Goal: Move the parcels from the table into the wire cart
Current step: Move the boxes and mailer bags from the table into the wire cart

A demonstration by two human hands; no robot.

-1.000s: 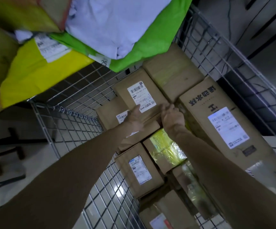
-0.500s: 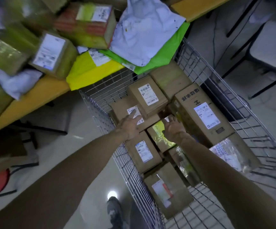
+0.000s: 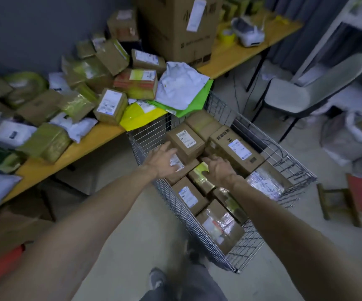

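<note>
both hands reach out over the wire cart (image 3: 296, 170), which stands on the floor just beside the long yellow desk (image 3: 78, 148). the left hand (image 3: 161, 159) has its fingers straight and spread above a low brown box (image 3: 181, 171) with a white label, and holds nothing; whether it touches the box cannot be told. the right hand (image 3: 219, 168) hangs loose-fingered and empty over a parcel wrapped in yellow tape (image 3: 200, 178). between and beyond the hands a taller labelled box (image 3: 185, 141) sits on top of the load, next to a long box (image 3: 235, 152) lying along the cart's right side. more brown boxes fill the near end. many parcels remain on the desk: a small labelled box (image 3: 110, 106) near the edge, a yellow bag (image 3: 135, 118), a green bag (image 3: 194, 104) and a white bag (image 3: 180, 88) overhanging the cart's far rim. a pale chair (image 3: 306, 92) stands to the right.
</note>
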